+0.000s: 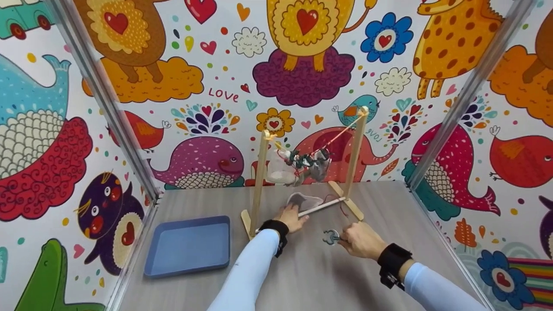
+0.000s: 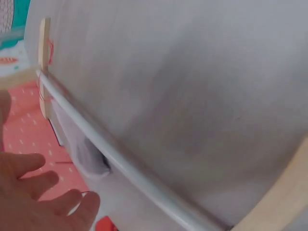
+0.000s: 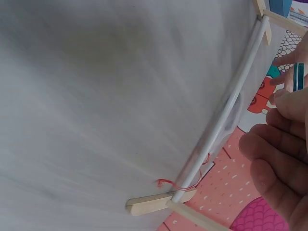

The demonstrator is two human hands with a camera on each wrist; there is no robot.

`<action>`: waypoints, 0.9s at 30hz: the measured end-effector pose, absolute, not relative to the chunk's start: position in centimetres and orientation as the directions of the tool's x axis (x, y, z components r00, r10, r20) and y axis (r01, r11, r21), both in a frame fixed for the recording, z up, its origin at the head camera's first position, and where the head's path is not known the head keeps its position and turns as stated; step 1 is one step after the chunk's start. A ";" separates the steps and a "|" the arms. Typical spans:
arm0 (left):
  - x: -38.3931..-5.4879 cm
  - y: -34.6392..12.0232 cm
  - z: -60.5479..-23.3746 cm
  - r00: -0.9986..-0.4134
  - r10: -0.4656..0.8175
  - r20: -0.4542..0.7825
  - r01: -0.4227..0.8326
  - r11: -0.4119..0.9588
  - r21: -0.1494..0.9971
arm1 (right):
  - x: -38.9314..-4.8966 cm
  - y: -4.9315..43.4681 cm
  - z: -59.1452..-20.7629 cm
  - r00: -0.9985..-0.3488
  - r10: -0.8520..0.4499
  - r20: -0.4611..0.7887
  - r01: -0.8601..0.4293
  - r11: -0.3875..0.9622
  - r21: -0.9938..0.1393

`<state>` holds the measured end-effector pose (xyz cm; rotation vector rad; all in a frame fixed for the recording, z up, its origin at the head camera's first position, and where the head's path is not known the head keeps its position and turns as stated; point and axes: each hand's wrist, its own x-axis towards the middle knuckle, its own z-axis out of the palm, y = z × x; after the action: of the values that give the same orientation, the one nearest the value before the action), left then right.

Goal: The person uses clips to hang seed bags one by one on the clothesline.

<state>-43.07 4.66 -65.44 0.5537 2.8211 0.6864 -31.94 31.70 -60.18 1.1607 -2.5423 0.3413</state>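
Observation:
My right hand pinches a small dark green clip above the table, to the right of a wooden stand; part of the clip shows beyond the curled fingers in the right wrist view. My left hand is beside the stand's white rod, fingers apart and holding nothing I can see. Just beyond its fingers lies a pale translucent cloth or bag; whether they touch it is unclear. On the line between the posts hang several small light and grey pieces with dark green clips along it.
The two wooden posts rise from flat wooden feet. A blue tray lies on the table at left. A loose red thread lies by the rod's right end. Printed walls and metal corner rails enclose the table.

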 end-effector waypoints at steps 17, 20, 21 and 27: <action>-44.7 5.8 -67.8 -0.923 0.362 -0.128 0.267 0.844 0.464 | -31.2 33.5 -62.1 -0.772 -0.626 0.109 -0.624 0.716 -0.311; -44.6 5.6 -68.4 -0.919 0.362 -0.157 0.248 0.840 0.483 | -31.1 33.4 -62.5 -0.772 -0.630 0.079 -0.619 0.719 -0.315; -44.6 5.4 -68.6 -0.918 0.361 -0.166 0.241 0.839 0.488 | -31.0 33.3 -62.6 -0.772 -0.631 0.077 -0.619 0.719 -0.317; -44.8 5.0 -69.5 -0.925 0.345 -0.156 0.251 0.867 0.429 | -31.1 32.9 -63.1 -0.782 -0.619 0.071 -0.599 0.717 -0.357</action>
<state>-44.83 4.97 -69.52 0.4558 2.8121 0.6014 -31.10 32.86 -63.09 1.0511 -2.9601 0.5853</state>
